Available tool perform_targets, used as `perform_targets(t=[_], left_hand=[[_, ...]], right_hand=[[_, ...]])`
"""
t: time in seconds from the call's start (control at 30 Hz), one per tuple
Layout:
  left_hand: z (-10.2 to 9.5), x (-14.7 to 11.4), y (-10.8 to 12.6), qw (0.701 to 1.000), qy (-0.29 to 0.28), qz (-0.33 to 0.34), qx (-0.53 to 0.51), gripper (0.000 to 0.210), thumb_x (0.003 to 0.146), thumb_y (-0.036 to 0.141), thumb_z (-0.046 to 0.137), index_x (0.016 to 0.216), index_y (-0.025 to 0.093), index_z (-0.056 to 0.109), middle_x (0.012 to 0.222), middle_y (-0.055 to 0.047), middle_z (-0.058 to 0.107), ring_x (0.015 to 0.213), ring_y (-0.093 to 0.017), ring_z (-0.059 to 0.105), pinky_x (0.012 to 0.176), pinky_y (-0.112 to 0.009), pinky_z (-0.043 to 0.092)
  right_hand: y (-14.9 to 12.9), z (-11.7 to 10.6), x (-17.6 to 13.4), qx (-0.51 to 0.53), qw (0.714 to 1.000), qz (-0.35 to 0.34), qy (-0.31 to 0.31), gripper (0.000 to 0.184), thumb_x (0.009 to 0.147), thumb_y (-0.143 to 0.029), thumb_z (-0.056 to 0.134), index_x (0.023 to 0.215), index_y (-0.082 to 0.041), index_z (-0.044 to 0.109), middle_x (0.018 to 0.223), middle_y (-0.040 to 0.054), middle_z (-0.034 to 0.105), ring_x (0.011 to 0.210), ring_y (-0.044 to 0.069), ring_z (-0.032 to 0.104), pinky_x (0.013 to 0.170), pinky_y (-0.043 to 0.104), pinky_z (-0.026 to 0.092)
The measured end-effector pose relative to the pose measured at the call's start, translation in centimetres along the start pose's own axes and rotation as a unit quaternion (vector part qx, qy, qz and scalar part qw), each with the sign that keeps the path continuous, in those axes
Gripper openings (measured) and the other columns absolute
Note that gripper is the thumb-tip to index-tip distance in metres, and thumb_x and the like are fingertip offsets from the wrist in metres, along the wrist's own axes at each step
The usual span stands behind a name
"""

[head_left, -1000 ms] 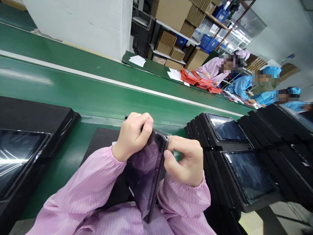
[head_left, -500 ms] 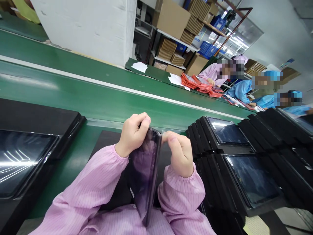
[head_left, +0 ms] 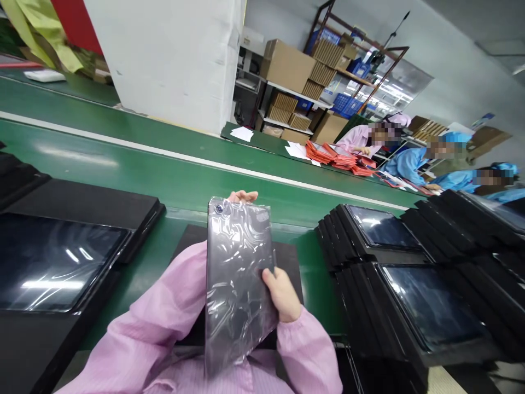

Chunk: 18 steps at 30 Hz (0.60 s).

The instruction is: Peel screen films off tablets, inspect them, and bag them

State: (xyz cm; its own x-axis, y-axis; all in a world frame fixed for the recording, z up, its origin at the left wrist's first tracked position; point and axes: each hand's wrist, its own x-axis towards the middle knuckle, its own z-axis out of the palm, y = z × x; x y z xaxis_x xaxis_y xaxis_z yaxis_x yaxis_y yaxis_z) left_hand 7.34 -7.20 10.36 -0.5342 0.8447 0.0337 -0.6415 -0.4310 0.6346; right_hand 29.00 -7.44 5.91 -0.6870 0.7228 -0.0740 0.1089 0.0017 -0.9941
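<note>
Since the earlier frame, the thin dark tablet wrapped in crinkled clear plastic film (head_left: 240,279) is showing its broad back face to the camera rather than its edge, and the fingers are no longer pinching at its top corner. It is standing nearly upright above the flat black mat (head_left: 287,262) on the green counter (head_left: 164,175), close to the person's chest. The right hand (head_left: 281,295) is gripping the tablet's right edge, thumb pressed on the film-covered back. The left hand (head_left: 243,196) is almost wholly hidden behind the tablet; only fingertips are showing over the top edge, so its grip is apparently closing on the top, though this cannot be fully confirmed. Judging from this, the work in hand is an inspection or smoothing of the wrap on the back face; the next move is likely calling for both hands to steady the device and lower or turn it without creasing the film. Black foam trays holding glossy dark screens (head_left: 410,273) are stacked to the right, and another black tray with a screen (head_left: 61,262) is lying to the left. Across the belt, other people in pink and blue coats (head_left: 410,158) are working beside a pile of red sleeves (head_left: 336,156). No brand, label or writing is readable anywhere.
</note>
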Motion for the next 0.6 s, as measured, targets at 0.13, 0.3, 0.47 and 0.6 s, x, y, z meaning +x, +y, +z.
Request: perform_targets(t=[0.13,0.3,0.47,0.6], left_hand=[[-1.5,-1.8,0.2,0.984,0.034,-0.100,-0.143,0.051,0.104,0.050,0.027,0.114,0.019,0.066,0.127,-0.011,0.068,0.123,-0.024,0.062,0.104,-0.041,0.052],[-2.4,-3.0,0.5,0.987,0.034,-0.068,-0.145,0.053,0.104,0.048,0.030,0.125,0.015,0.065,0.149,-0.011,0.055,0.146,-0.023,0.042,0.120,-0.039,0.037],[-1.8,-3.4,-0.4,0.979,0.054,-0.121,-0.156,0.055,0.103,0.051,0.032,0.124,0.012,0.066,0.145,-0.013,0.058,0.140,-0.029,0.049,0.117,-0.043,0.042],[-1.9,-3.2,0.0,0.975,0.034,-0.116,-0.186,0.064,0.106,0.048,0.019,0.142,0.007,0.052,0.150,-0.017,0.052,0.143,-0.026,0.046,0.120,-0.040,0.038]], right_hand=[[-1.7,-4.2,0.1,-0.004,0.992,-0.039,0.118,0.038,0.073,-0.055,0.082,0.085,-0.020,0.073,0.077,0.0080,0.075,0.071,0.024,0.071,0.062,0.032,0.058],[-0.6,-3.6,1.4,-0.001,0.995,-0.025,0.097,0.057,0.074,-0.077,0.066,0.066,-0.020,0.064,0.048,0.0013,0.059,0.039,0.017,0.055,0.038,0.030,0.045],[-1.0,-2.7,1.3,-0.041,0.995,0.013,0.085,0.033,0.074,-0.049,0.081,0.071,-0.017,0.073,0.066,0.0079,0.074,0.055,0.019,0.068,0.049,0.026,0.051],[-1.4,-4.4,1.1,-0.041,0.990,-0.004,0.135,0.058,0.060,-0.074,0.078,0.073,-0.018,0.069,0.065,0.0056,0.072,0.055,0.019,0.065,0.052,0.028,0.053]])
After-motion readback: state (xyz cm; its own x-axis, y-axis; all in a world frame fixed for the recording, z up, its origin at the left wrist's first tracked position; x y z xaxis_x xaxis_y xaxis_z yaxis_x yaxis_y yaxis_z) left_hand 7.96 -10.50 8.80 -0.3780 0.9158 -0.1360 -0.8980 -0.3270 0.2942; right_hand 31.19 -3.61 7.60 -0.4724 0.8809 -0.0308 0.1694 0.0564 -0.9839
